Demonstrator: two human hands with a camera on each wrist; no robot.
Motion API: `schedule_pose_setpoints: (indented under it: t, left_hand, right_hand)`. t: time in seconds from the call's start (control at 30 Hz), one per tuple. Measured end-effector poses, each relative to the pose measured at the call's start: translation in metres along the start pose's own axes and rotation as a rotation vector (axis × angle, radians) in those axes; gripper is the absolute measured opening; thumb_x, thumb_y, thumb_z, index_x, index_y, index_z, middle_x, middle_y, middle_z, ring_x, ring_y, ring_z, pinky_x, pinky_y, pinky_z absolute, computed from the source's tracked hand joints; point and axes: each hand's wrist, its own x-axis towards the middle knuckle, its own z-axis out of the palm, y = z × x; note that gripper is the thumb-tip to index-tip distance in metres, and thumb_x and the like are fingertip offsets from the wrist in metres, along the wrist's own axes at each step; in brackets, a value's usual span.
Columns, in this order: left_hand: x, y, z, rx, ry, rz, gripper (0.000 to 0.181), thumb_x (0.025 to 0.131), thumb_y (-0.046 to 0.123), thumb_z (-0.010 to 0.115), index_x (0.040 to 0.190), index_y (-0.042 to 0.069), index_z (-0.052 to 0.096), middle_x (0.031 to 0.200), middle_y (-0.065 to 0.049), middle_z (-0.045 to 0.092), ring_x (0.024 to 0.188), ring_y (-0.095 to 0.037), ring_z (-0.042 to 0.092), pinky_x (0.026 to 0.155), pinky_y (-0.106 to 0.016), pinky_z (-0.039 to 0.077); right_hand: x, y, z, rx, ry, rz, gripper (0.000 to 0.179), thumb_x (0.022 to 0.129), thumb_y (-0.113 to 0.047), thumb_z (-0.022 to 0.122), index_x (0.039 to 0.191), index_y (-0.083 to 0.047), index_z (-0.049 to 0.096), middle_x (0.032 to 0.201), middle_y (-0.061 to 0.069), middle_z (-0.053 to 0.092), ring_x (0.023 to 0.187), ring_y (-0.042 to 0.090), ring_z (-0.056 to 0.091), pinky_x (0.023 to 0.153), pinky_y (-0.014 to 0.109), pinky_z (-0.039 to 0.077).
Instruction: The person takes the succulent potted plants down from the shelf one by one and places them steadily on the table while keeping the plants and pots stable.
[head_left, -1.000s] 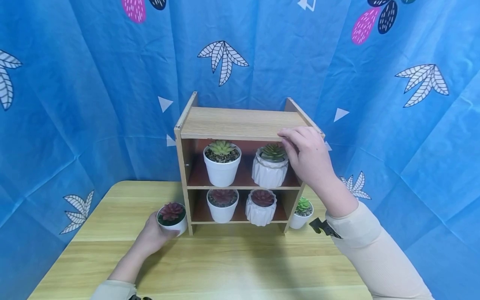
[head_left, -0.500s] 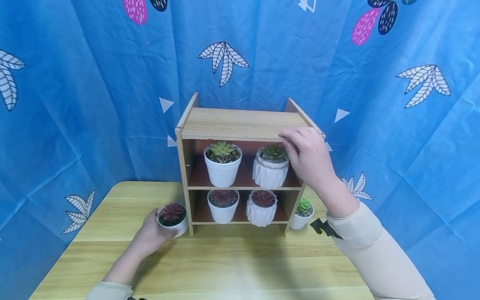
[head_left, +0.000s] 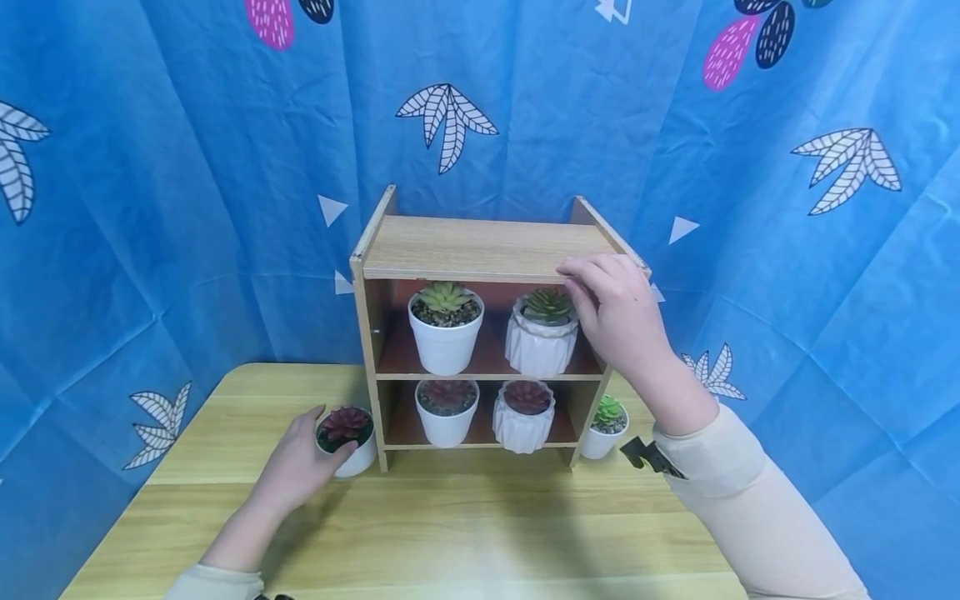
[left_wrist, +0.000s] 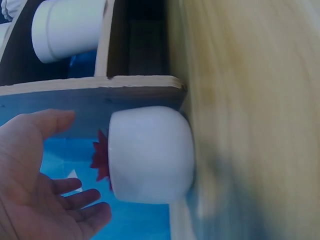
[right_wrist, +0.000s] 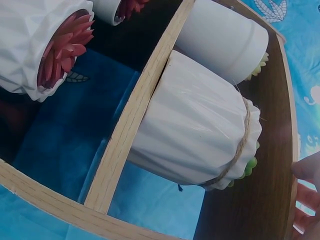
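Note:
In the head view, my left hand (head_left: 296,467) is beside a round white pot with a dark red succulent (head_left: 358,462) on the table. The left wrist view has this pot (left_wrist: 152,155) upright against the outside of the wooden shelf, the thumb and fingers spread apart above its rim. My right hand (head_left: 618,317) holds the front edge of the small wooden shelf (head_left: 480,250), near its right end. From the right wrist, its thumb (right_wrist: 306,168) is at the top board's edge and the other fingers lie beyond it.
Inside the shelf's upper tier stand a smooth white pot (head_left: 446,346) and a ridged one (head_left: 540,346) with green succulents. Two pots of red succulents, one smooth (head_left: 447,425) and one ridged (head_left: 523,429), fill the lower tier. A bright green potted succulent (head_left: 602,437) is right of the shelf.
My left hand has loosened from the white pot and drawn up a little, its fingers opening; the pot stays by the shelf. The right hand keeps its place on the shelf.

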Motion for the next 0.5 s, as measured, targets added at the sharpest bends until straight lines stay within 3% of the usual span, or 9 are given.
schedule_pose_setpoints:
  t: [0.5]
  left_hand:
    - [0.004, 0.035, -0.022, 0.022, 0.144, 0.091, 0.059, 0.099, 0.029, 0.061, 0.141, -0.009, 0.045, 0.139, -0.033, 0.047, 0.128, -0.051, 0.046, 0.102, -0.064, 0.04]
  right_hand:
    - [0.0, 0.001, 0.001, 0.002, 0.012, -0.007, 0.019, 0.095, -0.008, 0.067, 0.113, -0.006, 0.072, 0.103, 0.011, 0.071, 0.098, 0.033, 0.059, 0.087, 0.047, 0.044]
